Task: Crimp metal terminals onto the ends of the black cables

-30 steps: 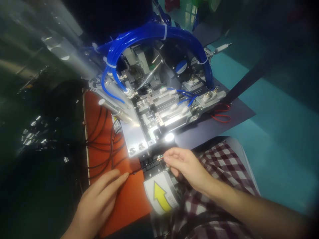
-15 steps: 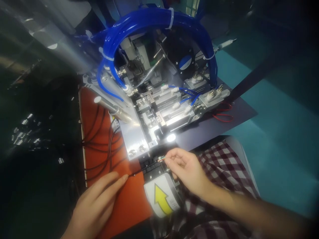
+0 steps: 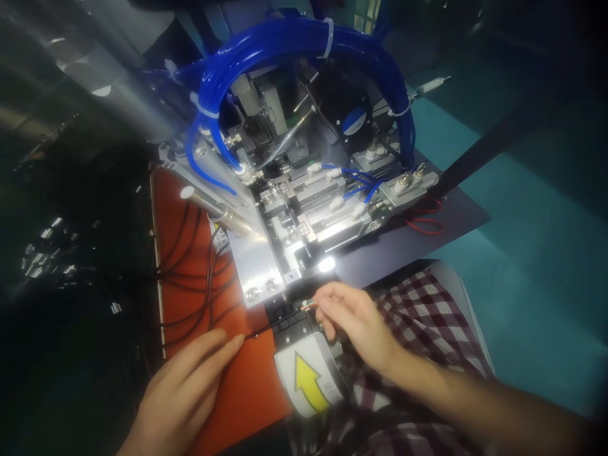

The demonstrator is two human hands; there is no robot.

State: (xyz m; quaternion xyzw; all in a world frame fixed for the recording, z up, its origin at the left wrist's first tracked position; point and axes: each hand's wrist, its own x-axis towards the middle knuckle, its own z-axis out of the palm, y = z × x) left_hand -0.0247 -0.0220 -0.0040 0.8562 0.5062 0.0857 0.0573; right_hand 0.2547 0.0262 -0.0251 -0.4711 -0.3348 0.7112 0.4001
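Note:
A thin black cable (image 3: 270, 327) stretches between my two hands, over the near end of a metal machine (image 3: 316, 221). My left hand (image 3: 190, 373) pinches the cable over the orange surface. At the other end, my right hand (image 3: 354, 316) has its thumb and fingertips closed on the fine coloured wires (image 3: 311, 304) that come out of the cable's end. The wire tips are hidden behind the fingers. Just below the cable sits a white label with a yellow arrow (image 3: 308, 380).
Several black cables (image 3: 209, 285) lie across the orange board (image 3: 178, 253) at left. A thick bundle of blue tubes (image 3: 285, 35) arches over the machine. A metal post (image 3: 206, 206) sticks out near the left side. Checked cloth (image 3: 422, 310) lies at right.
Both hands keep nearly the same place and hold. The fingers of my right hand have shifted slightly around the wires.

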